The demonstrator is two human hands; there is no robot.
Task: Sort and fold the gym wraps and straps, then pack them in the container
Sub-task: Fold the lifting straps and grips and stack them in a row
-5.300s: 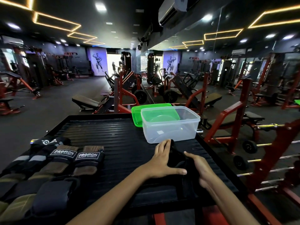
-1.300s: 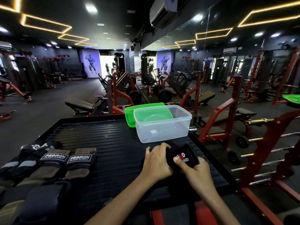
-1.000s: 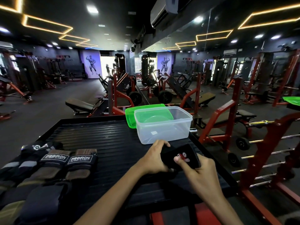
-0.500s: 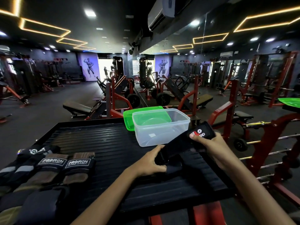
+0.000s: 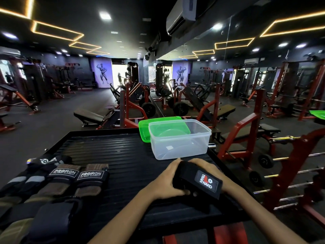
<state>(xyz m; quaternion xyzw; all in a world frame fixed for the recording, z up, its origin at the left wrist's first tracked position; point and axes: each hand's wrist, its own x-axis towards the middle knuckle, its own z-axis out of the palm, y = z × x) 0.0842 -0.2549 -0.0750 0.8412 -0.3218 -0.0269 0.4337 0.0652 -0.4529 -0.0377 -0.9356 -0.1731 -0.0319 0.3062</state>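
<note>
A black wrist wrap (image 5: 197, 182) with a "TRAIN HARD" label is bundled between both hands just above the black ribbed platform (image 5: 112, 155). My left hand (image 5: 167, 182) grips its left side, fingers curled round it. My right hand (image 5: 212, 169) holds the far and right side, mostly hidden behind the wrap. Directly beyond stands a clear plastic container (image 5: 179, 140), with nothing inside it. Its green lid (image 5: 146, 127) lies behind it.
Several wraps and straps lie in a row at the platform's left front, two labelled "PROIRON" (image 5: 77, 175). Red weight racks with bars (image 5: 288, 166) stand close on the right. Benches and machines fill the gym floor beyond.
Half a second ago my right hand held the wrap's labelled end stretched out to the right; now the wrap is folded back over itself and both hands clasp the bundle.
</note>
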